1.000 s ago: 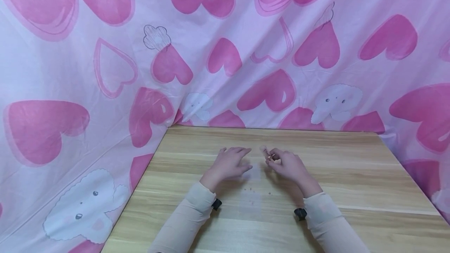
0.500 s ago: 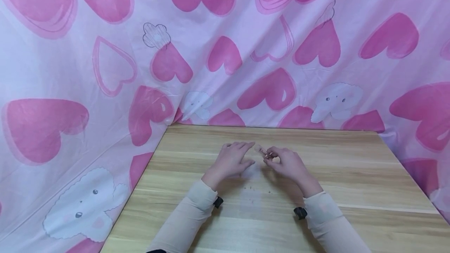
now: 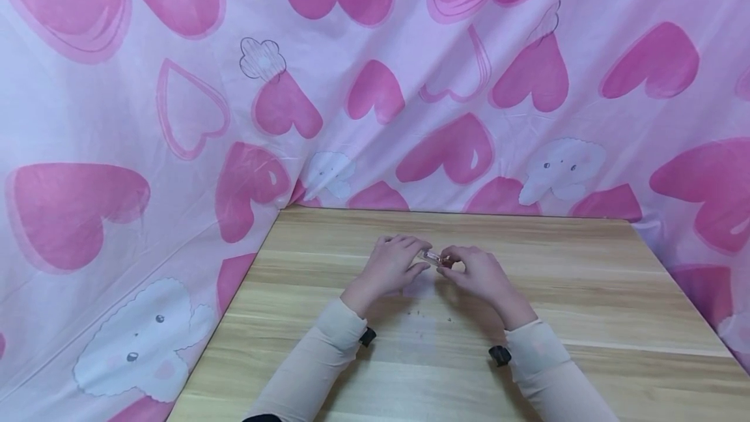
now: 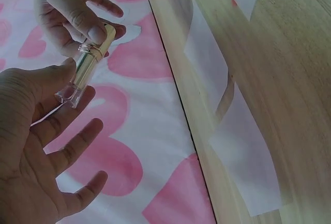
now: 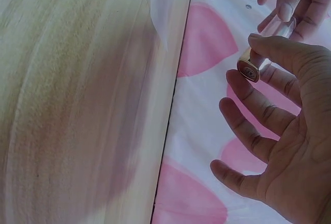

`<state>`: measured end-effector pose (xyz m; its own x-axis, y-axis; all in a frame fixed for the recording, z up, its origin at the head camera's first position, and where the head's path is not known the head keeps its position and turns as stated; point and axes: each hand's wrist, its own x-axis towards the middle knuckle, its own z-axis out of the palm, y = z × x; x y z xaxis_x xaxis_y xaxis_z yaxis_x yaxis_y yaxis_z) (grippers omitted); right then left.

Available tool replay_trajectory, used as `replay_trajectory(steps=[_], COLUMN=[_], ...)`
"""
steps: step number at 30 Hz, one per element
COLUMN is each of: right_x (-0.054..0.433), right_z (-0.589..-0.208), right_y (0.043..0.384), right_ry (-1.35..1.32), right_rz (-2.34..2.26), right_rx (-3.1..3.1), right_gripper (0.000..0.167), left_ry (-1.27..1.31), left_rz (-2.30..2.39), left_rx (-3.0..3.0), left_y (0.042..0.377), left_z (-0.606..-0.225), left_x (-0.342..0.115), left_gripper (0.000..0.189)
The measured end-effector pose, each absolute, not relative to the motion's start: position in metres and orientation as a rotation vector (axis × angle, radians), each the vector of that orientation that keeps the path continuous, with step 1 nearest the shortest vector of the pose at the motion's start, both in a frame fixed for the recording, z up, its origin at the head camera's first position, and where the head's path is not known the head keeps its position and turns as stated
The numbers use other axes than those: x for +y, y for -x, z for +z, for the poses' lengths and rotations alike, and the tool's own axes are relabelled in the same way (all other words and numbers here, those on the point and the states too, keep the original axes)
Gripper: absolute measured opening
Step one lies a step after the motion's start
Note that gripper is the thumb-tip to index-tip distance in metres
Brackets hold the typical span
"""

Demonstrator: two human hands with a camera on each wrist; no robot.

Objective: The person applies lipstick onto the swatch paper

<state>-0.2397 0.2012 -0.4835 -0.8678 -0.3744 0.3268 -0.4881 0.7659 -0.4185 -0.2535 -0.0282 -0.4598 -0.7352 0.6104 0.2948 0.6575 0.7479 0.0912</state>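
Observation:
A lipstick tube [image 3: 432, 257] with a gold base and a clear end is held between both hands, above the far half of the table. My right hand [image 3: 477, 272] pinches the gold base [image 4: 105, 43] between thumb and fingertips. At the clear end [image 4: 71, 93], my left hand [image 3: 394, 262] has thumb and index finger around the tube, its other fingers spread apart. The right wrist view shows the round bottom of the gold base [image 5: 249, 71] beneath the right thumb, with the right hand's lower fingers spread.
Thin white paper [image 4: 248, 151] lies on the wooden table [image 3: 586, 292] in front of the hands. Small reddish bits [image 3: 420, 315] are scattered around it. A pink heart-patterned cloth [image 3: 375, 93] hangs behind and to the sides of the table.
My left hand has moved right and slightly away to take hold of the tube's clear end. The right hand keeps its grip, with the tube now between both hands.

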Motion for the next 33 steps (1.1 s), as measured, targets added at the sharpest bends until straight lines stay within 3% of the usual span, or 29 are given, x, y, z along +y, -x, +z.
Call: replay_trajectory(steps=[15, 33], right_x=[0.1994, 0.2009], right_z=[-0.4834, -0.4895], right_y=[0.2353, 0.2352], right_ry=[-0.679, -0.673], right_rz=[0.77, 0.771], right_rx=[-2.735, -2.72], right_gripper=[0.015, 0.022], left_ry=[0.978, 0.998], left_rz=[-0.276, -0.316], left_rx=[-2.654, -2.626], left_y=[0.2525, 0.2534], left_z=[-0.4588, -0.4593], left_x=[-0.0265, -0.0258], left_gripper=[0.029, 0.027])
